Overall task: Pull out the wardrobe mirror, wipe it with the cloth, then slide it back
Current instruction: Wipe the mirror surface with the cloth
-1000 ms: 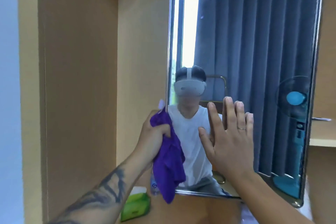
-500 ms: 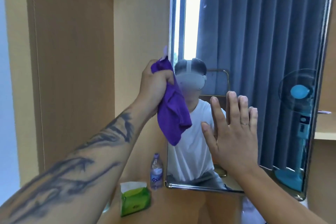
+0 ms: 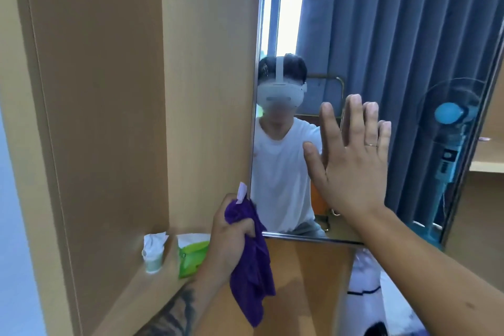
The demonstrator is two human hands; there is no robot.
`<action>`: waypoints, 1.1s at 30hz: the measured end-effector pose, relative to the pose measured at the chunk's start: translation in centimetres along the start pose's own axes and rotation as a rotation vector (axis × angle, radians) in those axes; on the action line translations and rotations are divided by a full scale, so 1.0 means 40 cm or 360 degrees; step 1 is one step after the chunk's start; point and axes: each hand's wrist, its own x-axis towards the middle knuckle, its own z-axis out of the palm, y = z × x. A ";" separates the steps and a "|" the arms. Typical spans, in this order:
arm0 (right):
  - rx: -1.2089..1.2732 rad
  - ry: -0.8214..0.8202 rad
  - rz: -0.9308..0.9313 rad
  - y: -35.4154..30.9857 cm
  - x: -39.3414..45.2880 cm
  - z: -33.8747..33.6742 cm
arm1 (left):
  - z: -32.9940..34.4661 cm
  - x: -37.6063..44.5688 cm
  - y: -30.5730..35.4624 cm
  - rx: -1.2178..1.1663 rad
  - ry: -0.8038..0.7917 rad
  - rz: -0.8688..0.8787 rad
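Note:
The tall wardrobe mirror (image 3: 395, 43) stands pulled out from the wooden wardrobe, framed in thin metal and reflecting a blue curtain, a fan and a person. My left hand (image 3: 231, 234) grips a purple cloth (image 3: 252, 273) at the mirror's lower left corner, against its left edge. The cloth hangs down below my fist. My right hand (image 3: 354, 161) lies flat with straight fingers on the glass, in the lower middle of the mirror.
The wardrobe's wooden side panel (image 3: 109, 90) rises at the left. On the shelf below stand a small white bottle (image 3: 154, 252) and a green tissue pack (image 3: 192, 256). The mirror's bottom rail (image 3: 308, 238) runs above a wooden surface.
My left hand rose with the cloth along the mirror's left edge, then dropped to the lower corner. My right hand has stayed flat on the glass.

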 end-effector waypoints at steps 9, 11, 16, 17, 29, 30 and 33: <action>0.0026 -0.0021 0.0005 -0.001 -0.002 -0.014 | 0.062 0.102 0.212 -0.0160 0.0019 0.0332; 0.0016 -0.0028 0.0003 -0.001 -0.001 -0.014 | 0.055 0.083 0.168 -0.0209 0.0023 0.0304; -0.0003 -0.0030 0.0003 -0.005 0.002 -0.013 | 0.014 -0.011 -0.018 -0.0349 -0.0005 -0.0046; -0.0007 -0.0028 0.0007 -0.006 0.002 -0.013 | 0.012 -0.021 -0.036 -0.0360 0.0005 -0.0092; 0.0004 -0.0077 0.0024 -0.010 0.003 -0.034 | 0.156 0.196 0.502 -0.0108 -0.0012 0.0666; 0.0010 -0.0072 0.0028 -0.010 0.002 -0.035 | 0.160 0.203 0.516 -0.0088 -0.0003 0.0693; 0.0039 -0.0089 0.0060 -0.016 -0.001 -0.037 | 0.138 0.189 0.441 -0.0058 0.0021 0.0676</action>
